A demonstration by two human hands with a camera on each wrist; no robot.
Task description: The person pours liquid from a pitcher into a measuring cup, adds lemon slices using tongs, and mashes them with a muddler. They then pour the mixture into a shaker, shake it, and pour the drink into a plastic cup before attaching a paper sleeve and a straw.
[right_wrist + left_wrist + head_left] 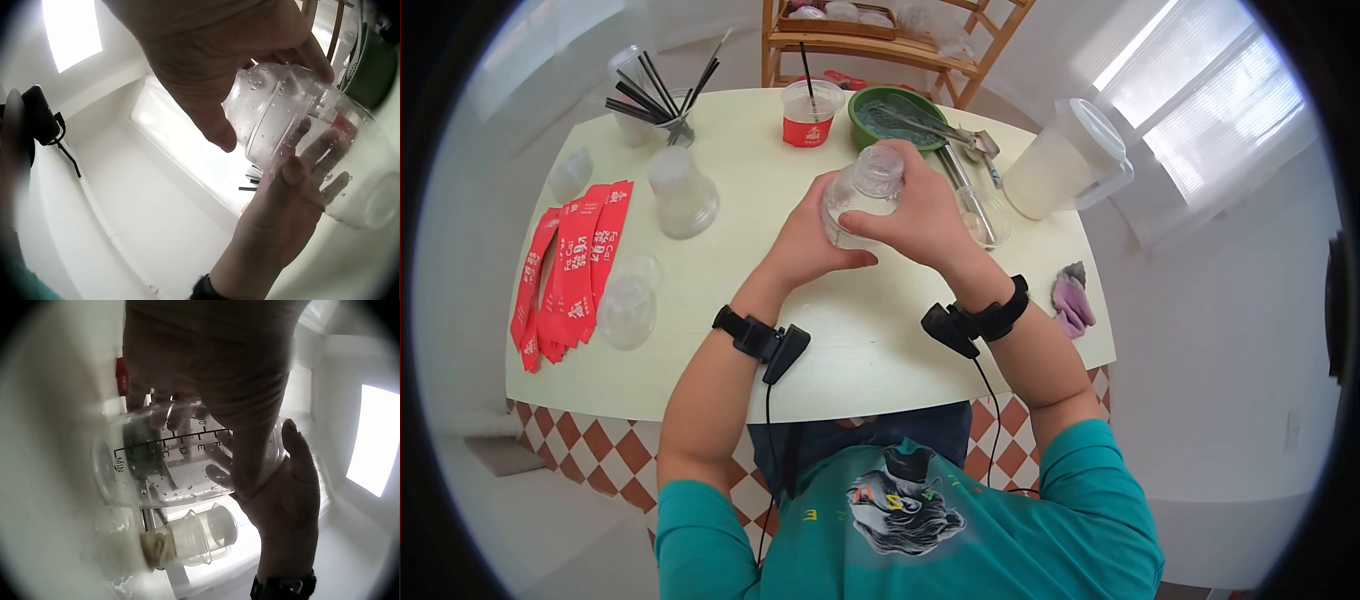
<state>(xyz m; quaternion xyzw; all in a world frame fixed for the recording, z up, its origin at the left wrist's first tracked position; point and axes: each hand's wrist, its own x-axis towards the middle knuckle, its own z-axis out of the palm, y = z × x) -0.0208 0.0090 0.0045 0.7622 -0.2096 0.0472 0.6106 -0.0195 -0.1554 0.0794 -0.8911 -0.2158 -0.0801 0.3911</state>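
Note:
Both hands are round a clear plastic shaker (872, 172) with black scale marks and droplets on its wall. It is over the middle of the table. My left hand (812, 235) grips the body from the left, its fingers wrapped behind it and its thumb toward me. With the thumb across the front and the fingers round the far side, my right hand (925, 208) holds the narrower upper part. In the left wrist view the shaker's body (140, 478) shows the printed letters. The right wrist view has its domed top (257, 94) under my right palm.
Red paper sleeves (578, 270) and clear cups (682, 195) lie to the left. Black straws (650, 92) stand behind them. At the back are a drink cup (808, 118) and a green bowl (865, 133). A pitcher (1055, 165) and purple cloth (1072, 303) are right.

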